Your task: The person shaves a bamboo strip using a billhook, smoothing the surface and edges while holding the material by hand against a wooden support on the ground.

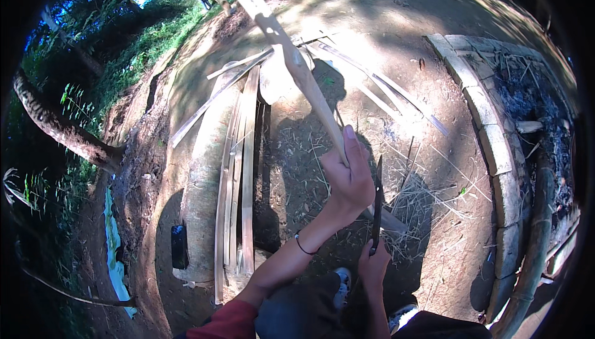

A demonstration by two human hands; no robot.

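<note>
My left hand (348,181), with a dark band on its wrist, is closed around a long pale wooden stick (308,88). The stick slants from the top of the view down past my fist, its lower end close to the ground. In my right hand (374,266) is a long dark-bladed knife (377,199), held upright with the blade beside the stick and my left wrist. Whether blade and wood touch, I cannot tell. Thin wood shavings (421,196) lie scattered on the soil near the stick's lower end.
Several split wooden strips (248,171) rest along a thick log (207,178) at the left, near a black phone (180,246). More strips (387,85) lie farther off. A brick-edged fire pit (493,140) with ash and a bamboo pole (540,215) borders the right. A tree trunk (68,131) leans at the far left.
</note>
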